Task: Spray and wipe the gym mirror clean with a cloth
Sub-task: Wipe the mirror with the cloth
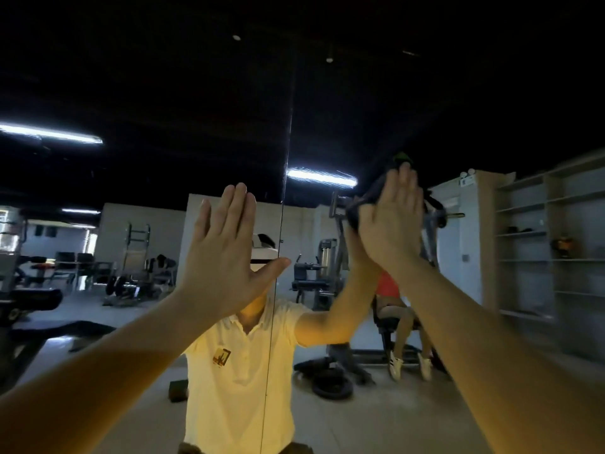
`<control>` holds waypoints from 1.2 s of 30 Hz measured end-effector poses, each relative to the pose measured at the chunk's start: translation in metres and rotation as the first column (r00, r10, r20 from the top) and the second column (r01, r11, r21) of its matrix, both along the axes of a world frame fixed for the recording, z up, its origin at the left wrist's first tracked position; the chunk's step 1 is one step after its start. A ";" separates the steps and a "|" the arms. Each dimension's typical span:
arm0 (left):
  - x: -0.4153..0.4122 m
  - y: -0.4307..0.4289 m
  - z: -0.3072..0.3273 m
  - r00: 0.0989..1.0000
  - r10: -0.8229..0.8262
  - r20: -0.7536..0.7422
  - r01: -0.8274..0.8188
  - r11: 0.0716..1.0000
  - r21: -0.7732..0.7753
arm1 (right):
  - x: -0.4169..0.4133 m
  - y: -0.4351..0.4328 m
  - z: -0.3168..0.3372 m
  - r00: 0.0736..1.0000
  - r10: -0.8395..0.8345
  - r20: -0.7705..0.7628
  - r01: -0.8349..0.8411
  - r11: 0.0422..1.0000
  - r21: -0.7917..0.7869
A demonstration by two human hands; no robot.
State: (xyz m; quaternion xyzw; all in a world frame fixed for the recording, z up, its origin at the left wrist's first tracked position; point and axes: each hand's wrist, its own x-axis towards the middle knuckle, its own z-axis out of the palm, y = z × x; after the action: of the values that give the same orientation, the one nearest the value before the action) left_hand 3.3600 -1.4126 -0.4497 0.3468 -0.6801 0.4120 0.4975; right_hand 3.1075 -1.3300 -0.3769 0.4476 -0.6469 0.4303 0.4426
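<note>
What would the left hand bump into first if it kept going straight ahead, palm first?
The mirror. The left hand is flat, palm toward the glass, just left of the seam between panels, with nothing in between. It may already be touching; depth is unclear.

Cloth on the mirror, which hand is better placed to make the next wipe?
Right, probably. The right hand presses the dark cloth flat against the mirror with straight fingers, ready to sweep, while the left hand is spread open with no cloth under it.
</note>
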 end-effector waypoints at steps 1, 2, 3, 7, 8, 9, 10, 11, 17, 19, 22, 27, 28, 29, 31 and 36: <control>0.001 0.000 0.000 1.000 -0.003 0.003 0.003 1.000 0.000 | 0.021 -0.010 0.003 0.999 -0.002 -0.046 0.001 1.000 -0.019; 0.001 0.000 0.001 1.000 -0.007 0.004 0.007 1.000 0.003 | 0.043 -0.019 0.005 0.996 0.011 -0.084 -0.014 0.999 -0.035; 0.002 0.000 0.001 1.000 -0.014 0.000 0.014 1.000 0.007 | 0.065 -0.026 0.006 0.992 0.036 -0.119 -0.041 0.998 -0.040; 0.000 0.006 -0.009 0.999 -0.024 -0.022 0.024 0.999 -0.022 | 0.105 -0.040 -0.011 0.876 0.138 -0.461 -0.111 0.990 0.086; -0.002 0.007 -0.015 1.000 -0.022 -0.011 0.022 0.999 -0.036 | 0.099 -0.039 -0.015 0.830 0.148 -0.538 -0.102 0.988 0.114; -0.005 0.007 -0.022 1.000 -0.021 -0.003 0.021 0.999 -0.038 | 0.089 -0.037 -0.018 0.795 0.149 -0.588 -0.090 0.988 0.128; -0.008 0.008 -0.028 1.000 -0.020 -0.008 0.020 0.999 -0.025 | 0.076 -0.035 -0.020 0.775 0.141 -0.616 -0.080 0.989 0.127; -0.012 0.008 -0.032 1.000 -0.020 -0.024 0.020 1.000 -0.001 | 0.062 -0.031 -0.023 0.774 0.131 -0.619 -0.071 0.990 0.120; -0.026 0.010 -0.037 0.997 0.023 -0.076 -0.017 0.997 0.073 | -0.037 -0.006 -0.044 0.913 0.025 -0.408 -0.010 0.999 0.039; -0.027 0.010 -0.038 0.996 0.023 -0.084 -0.017 0.997 0.069 | -0.078 0.003 -0.056 0.950 -0.014 -0.313 0.021 1.000 0.018; -0.030 0.011 -0.038 0.993 0.000 -0.115 0.009 0.997 0.081 | -0.123 0.017 -0.078 0.998 -0.042 -0.049 0.040 0.998 -0.044; -0.037 0.019 -0.054 0.969 -0.104 -0.226 0.123 0.990 0.072 | -0.096 0.006 -0.084 0.978 0.030 0.204 0.008 0.983 -0.184; -0.037 0.020 -0.061 0.964 -0.123 -0.234 0.144 0.987 0.074 | -0.082 0.001 -0.084 0.981 0.026 0.193 0.013 0.980 -0.198; -0.036 0.020 -0.070 0.961 -0.135 -0.241 0.158 0.984 0.077 | -0.068 -0.004 -0.084 0.986 0.021 0.165 0.014 0.978 -0.209; -0.033 0.019 -0.086 0.956 -0.147 -0.253 0.175 0.981 0.089 | -0.039 -0.011 -0.086 0.997 0.017 0.081 -0.002 0.984 -0.180; -0.029 0.021 -0.112 0.953 -0.212 -0.216 0.228 0.973 0.049 | 0.044 -0.020 -0.111 0.976 0.066 -0.209 -0.071 0.997 -0.018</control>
State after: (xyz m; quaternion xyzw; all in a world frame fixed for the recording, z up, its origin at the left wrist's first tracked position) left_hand 3.3312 -1.3914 -0.5613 0.3283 -0.6729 0.2901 0.5961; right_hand 3.1515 -1.3505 -0.4881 0.5067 -0.5758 0.4039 0.4985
